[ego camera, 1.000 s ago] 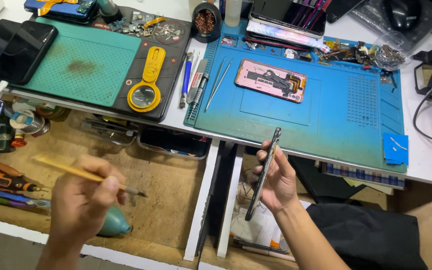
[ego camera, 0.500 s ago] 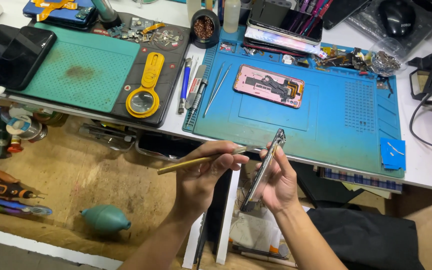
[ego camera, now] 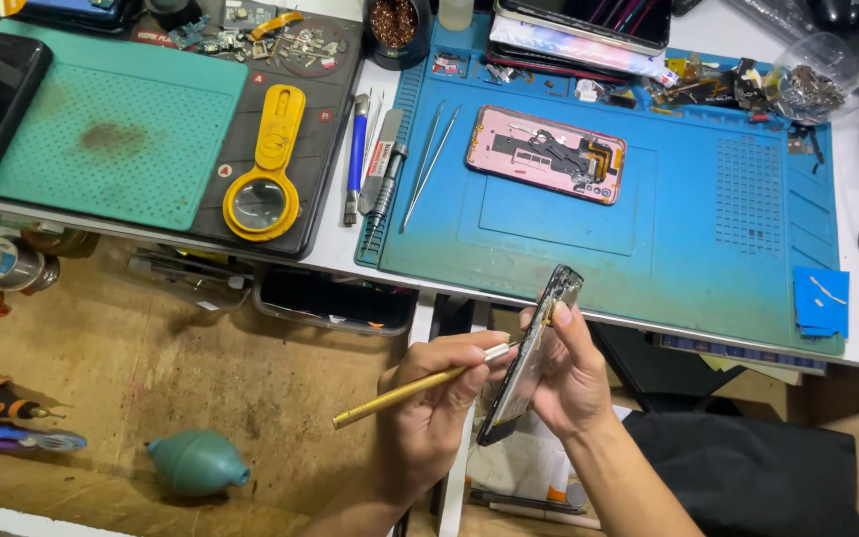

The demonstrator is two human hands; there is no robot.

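From the head view we see the right hand (ego camera: 569, 383) grasping a phone frame (ego camera: 531, 368) edge-on, tilted, held in the air just off the near edge of the blue work mat (ego camera: 648, 239). The left hand (ego camera: 439, 408) pinches a gold-coloured pen-like tool (ego camera: 415, 386), its silver tip touching the frame's side — both hands sit close together. Farther off, on the mat, lies a pink opened phone (ego camera: 546, 154); near left, a teal rubber blower (ego camera: 196, 462) rests on the wooden drawer (ego camera: 151, 368).

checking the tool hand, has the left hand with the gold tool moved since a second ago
Yes. The left hand with the gold tool moved right, away from the teal blower bulb, up to the phone frame held by the right hand.
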